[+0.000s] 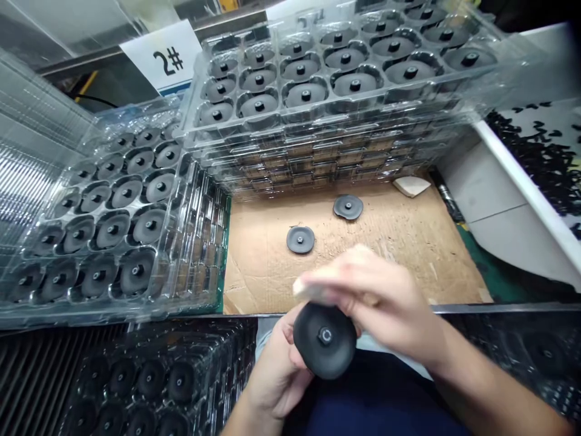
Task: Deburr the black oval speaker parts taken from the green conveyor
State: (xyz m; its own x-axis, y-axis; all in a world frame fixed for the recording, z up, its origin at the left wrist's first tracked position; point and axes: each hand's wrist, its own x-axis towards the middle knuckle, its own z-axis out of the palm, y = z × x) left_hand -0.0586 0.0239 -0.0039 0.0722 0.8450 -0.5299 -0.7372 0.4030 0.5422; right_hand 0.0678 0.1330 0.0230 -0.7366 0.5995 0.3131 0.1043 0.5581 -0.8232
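In front of my body, my left hand [284, 363] grips a round black rubber-looking disc [324, 357] by its edge. The disc has a small ringed hub at its centre and is tipped toward the camera. My right hand [381, 297], smeared by motion, is closed around a small pale pad [311, 290] at the disc's upper rim. Whether the pad touches the rim I cannot tell. Beyond my hands, two similar discs, a nearer disc [300, 240] and a farther disc [348, 208], lie on a cardboard sheet [254, 272].
Stacked clear trays of discs stand at the back [281, 136] and left [175, 254]. Another stack of trays [213, 363] sits low at the left. A pale wedge-shaped piece [411, 186] lies on the cardboard. Small black parts [540, 151] fill a white-edged surface at right.
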